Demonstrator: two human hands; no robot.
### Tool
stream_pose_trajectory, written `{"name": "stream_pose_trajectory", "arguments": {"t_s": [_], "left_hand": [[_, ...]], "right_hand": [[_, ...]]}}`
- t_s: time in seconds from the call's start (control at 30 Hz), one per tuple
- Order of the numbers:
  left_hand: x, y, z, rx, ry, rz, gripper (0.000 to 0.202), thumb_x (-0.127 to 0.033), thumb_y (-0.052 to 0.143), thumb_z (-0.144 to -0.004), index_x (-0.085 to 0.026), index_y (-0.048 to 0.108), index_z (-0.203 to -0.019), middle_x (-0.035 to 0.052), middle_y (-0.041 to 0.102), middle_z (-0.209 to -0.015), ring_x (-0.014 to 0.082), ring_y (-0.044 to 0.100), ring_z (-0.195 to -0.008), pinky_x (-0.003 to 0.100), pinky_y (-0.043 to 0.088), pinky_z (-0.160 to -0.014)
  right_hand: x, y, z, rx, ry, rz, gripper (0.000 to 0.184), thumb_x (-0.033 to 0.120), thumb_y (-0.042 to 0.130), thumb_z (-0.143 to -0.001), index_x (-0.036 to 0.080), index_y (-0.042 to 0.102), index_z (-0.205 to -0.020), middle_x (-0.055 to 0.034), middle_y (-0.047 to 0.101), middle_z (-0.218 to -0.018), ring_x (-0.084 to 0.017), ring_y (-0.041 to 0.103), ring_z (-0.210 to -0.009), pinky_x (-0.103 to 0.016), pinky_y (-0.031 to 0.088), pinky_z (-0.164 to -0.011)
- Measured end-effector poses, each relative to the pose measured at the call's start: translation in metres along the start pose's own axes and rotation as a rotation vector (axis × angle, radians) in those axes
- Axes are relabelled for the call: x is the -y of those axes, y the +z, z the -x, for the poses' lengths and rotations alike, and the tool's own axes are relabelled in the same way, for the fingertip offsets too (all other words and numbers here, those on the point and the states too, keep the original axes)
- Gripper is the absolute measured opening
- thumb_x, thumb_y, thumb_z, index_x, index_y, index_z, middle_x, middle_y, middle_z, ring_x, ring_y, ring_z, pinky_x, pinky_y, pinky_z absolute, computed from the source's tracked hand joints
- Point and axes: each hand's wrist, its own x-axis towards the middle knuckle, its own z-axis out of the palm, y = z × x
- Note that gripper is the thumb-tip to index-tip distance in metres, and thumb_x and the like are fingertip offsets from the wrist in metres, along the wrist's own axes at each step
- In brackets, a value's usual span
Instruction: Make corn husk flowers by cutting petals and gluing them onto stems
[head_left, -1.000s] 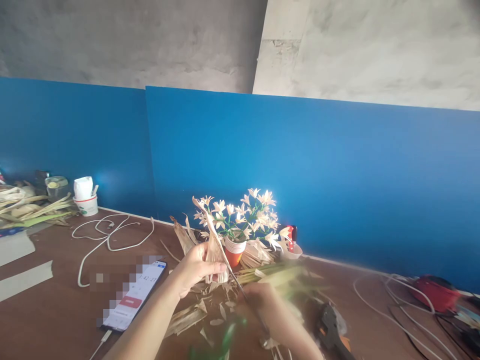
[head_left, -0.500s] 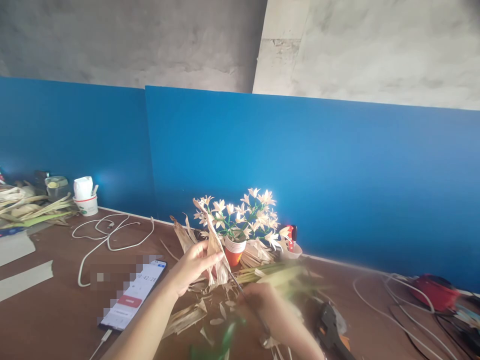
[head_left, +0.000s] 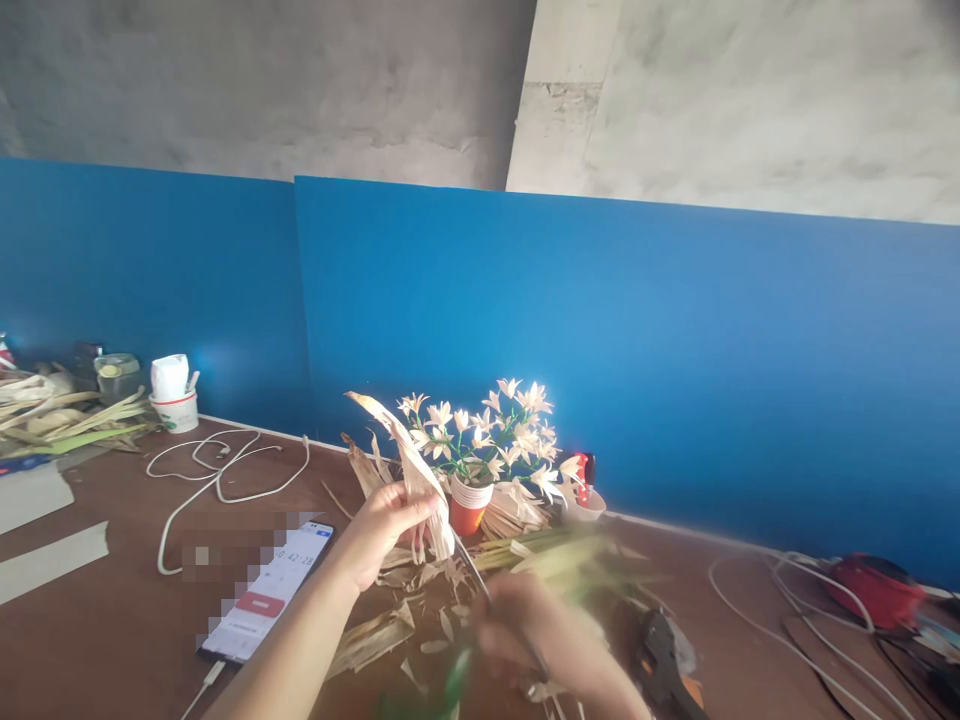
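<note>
My left hand (head_left: 386, 530) pinches a dry, pale corn husk (head_left: 414, 465) between thumb and fingers. The husk's long tip leans up and to the left, and its lower end hangs below my fingers. My right hand (head_left: 517, 615), blurred, is closed on what looks like a pair of scissors (head_left: 472, 572); the slim metal tip reaches the husk's lower edge. My own fingers hide most of the handle. Just behind stands an orange and white paper cup (head_left: 470, 508) holding husk flowers (head_left: 480, 430) on green stems.
Husk scraps (head_left: 375, 640) litter the brown table. A phone (head_left: 270, 590) lies left beside a white cable (head_left: 180, 510). At right are a black glue gun (head_left: 660, 660), more cables and a red object (head_left: 874, 590). A blue partition (head_left: 600, 350) closes off the back.
The husk in my left hand has tilted further left, and its lower end shows more. My right hand stays close to it with the metal tip at its edge.
</note>
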Motion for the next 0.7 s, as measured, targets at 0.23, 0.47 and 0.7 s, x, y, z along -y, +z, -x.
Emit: {"name": "stream_pose_trajectory", "arguments": {"t_s": [0.23,0.47,0.7], "left_hand": [[-0.001,0.000,0.001,0.025,0.052,0.037,0.031,-0.042,0.080,-0.065,-0.016,0.067,-0.076,-0.0001,0.067,-0.064,0.0109,0.056,-0.056,0.020,0.041,-0.050],[0.003,0.004,0.002,0.039,0.054,-0.046,0.030,-0.040,0.080,-0.066,-0.015,0.068,-0.077,-0.0024,0.061,-0.061,0.0079,0.049,-0.052,0.019,0.037,-0.048],[-0.002,0.010,0.007,0.030,0.032,-0.096,0.033,-0.041,0.081,-0.062,-0.015,0.068,-0.076,-0.0021,0.060,-0.061,0.0079,0.046,-0.051,0.020,0.034,-0.047]], "right_hand": [[-0.001,-0.002,-0.001,0.041,-0.017,0.070,0.045,0.053,0.076,-0.059,0.016,0.062,-0.080,0.0036,0.058,-0.053,-0.010,0.055,-0.048,-0.016,0.043,-0.043],[0.011,0.005,0.005,0.023,-0.059,0.129,0.032,0.042,0.076,-0.062,0.015,0.066,-0.076,0.0040,0.057,-0.055,-0.010,0.052,-0.048,-0.018,0.039,-0.043],[0.001,0.001,0.001,-0.007,-0.179,0.158,0.025,0.039,0.074,-0.067,0.017,0.072,-0.078,0.0023,0.060,-0.058,-0.013,0.054,-0.058,-0.021,0.041,-0.053]]}}
